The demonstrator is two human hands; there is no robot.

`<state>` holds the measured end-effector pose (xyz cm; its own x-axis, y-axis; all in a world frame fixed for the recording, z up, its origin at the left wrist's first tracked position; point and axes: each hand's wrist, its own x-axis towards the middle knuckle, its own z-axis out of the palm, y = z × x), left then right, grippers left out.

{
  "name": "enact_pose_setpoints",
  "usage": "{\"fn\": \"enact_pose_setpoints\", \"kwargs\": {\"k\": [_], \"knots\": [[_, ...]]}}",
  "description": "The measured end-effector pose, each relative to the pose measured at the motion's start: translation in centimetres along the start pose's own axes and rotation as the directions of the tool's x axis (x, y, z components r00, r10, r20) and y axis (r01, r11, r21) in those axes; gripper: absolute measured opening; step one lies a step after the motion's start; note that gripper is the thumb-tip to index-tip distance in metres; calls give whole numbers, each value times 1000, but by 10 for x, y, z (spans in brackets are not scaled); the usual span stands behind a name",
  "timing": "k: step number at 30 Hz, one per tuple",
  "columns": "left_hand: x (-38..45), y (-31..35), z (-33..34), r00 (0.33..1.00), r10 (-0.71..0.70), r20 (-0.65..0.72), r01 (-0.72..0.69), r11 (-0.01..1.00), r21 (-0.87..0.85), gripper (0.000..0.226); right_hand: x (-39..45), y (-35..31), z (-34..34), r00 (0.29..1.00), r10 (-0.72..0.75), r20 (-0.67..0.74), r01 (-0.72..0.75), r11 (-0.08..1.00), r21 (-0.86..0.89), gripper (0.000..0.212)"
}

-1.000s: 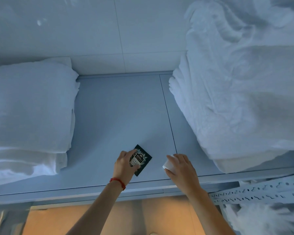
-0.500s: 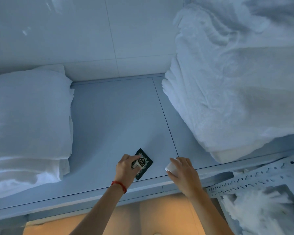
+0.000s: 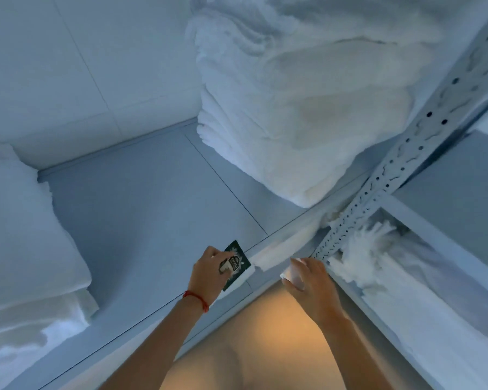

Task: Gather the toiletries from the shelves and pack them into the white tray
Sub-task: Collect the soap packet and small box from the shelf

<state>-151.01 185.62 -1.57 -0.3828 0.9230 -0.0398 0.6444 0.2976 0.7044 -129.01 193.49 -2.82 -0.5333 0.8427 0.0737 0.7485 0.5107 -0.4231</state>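
The left hand [image 3: 209,273] pinches a flat, dark green square sachet [image 3: 235,264] with a small white label, thumb on its printed face and fingers curled behind it; the glossy packet is tilted, one corner pointing toward 12 o'clock, and it sits at the front lip of the smooth, matte blue-grey shelf [image 3: 141,209], whether touching or just lifted cannot be told. A thin red string bracelet [image 3: 197,300] circles that wrist. Toward 3 o'clock from the sachet, the right hand [image 3: 312,280] is closed around a small white object [image 3: 292,274], rounded and pale, too hidden by the fingers to name more exactly; it is held just off the shelf's front edge. At 9 o'clock a stack of folded white linens [image 3: 26,235] lies on the shelf, smooth-woven with soft squared edges. At 1 o'clock a tall pile of folded white terry towels [image 3: 293,108] shows a nubbly, plush surface and layered folds. A perforated pale metal shelving upright [image 3: 400,161] runs diagonally from 2 o'clock down toward the right hand, with rows of round and slotted holes. Beside it at 3 o'clock a fluffy, fringed white textile [image 3: 364,254] sits on a lower level. A thin straight seam [image 3: 226,190] divides the shelf panels. The white tray is not in view.
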Motion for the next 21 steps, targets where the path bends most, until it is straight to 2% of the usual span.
{"fn": "enact_pose_setpoints", "kwargs": {"k": [5,8,12,15,21], "knots": [[-15,44,31,986,119,113,-120,993,1,32,-59,26,-40,984,161,-81,-161,987,3,41],[-27,76,58,964,203,170,-206,979,-1,32,-100,52,-58,965,180,-192,-196,979,-63,37],[-51,125,104,921,288,262,-299,954,0,33,-164,92,-87,899,372,-232,-379,925,12,41],[-79,168,145,889,341,306,-362,932,13,33,-220,125,-110,854,432,-291,-443,896,32,39],[-145,261,235,805,461,374,-473,878,-64,34,-341,204,-161,756,533,-380,-556,829,54,41]]}}
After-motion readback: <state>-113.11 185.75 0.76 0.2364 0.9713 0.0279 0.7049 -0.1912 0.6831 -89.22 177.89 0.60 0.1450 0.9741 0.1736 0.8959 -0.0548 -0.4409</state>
